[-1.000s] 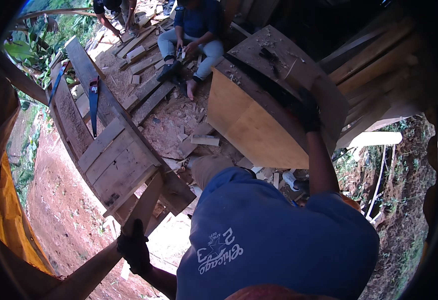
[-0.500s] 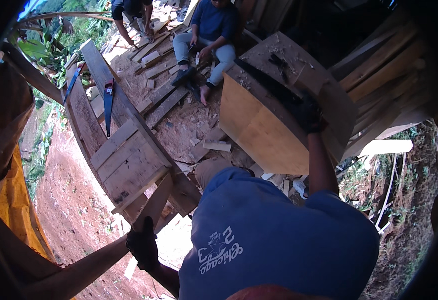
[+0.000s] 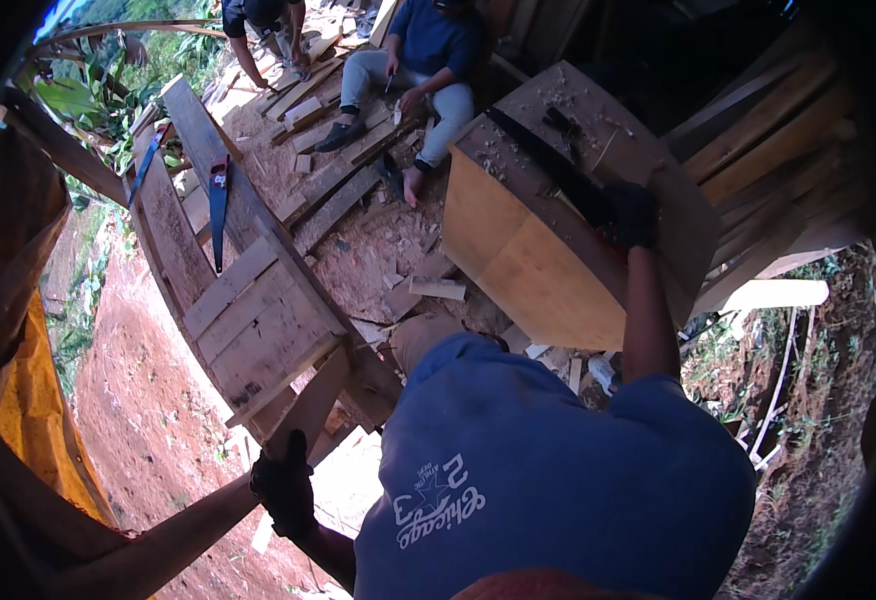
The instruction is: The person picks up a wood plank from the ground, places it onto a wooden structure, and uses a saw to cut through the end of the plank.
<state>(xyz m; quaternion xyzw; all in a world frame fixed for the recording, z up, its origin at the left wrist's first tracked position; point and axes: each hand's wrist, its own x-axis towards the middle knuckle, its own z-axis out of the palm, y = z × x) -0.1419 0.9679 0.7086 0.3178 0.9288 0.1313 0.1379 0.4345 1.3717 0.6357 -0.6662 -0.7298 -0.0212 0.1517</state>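
My right hand (image 3: 630, 216), in a dark glove, is closed around the handle end of a handsaw. The saw's dark blade (image 3: 543, 158) lies along the top of a wooden box (image 3: 528, 255), pointing away from me. At lower left, my left hand (image 3: 284, 485), also gloved in black, grips the near part of a wooden plank (image 3: 310, 400). The plank's far part meets a small slatted wooden panel (image 3: 263, 320) resting on a long beam. My palm and some fingers are hidden on both hands.
Two handsaws, one with a red-and-blue blade (image 3: 219, 210) and another blue (image 3: 146, 170), lie on the beams at left. Wood shavings and a small dark tool (image 3: 561, 122) sit on the box. One person (image 3: 428, 50) sits ahead among loose boards; another (image 3: 263, 25) bends farther back.
My right hand and the saw have shifted slightly up and to the right over the box. The seated person's shod foot has moved left. My left hand stays on the plank.
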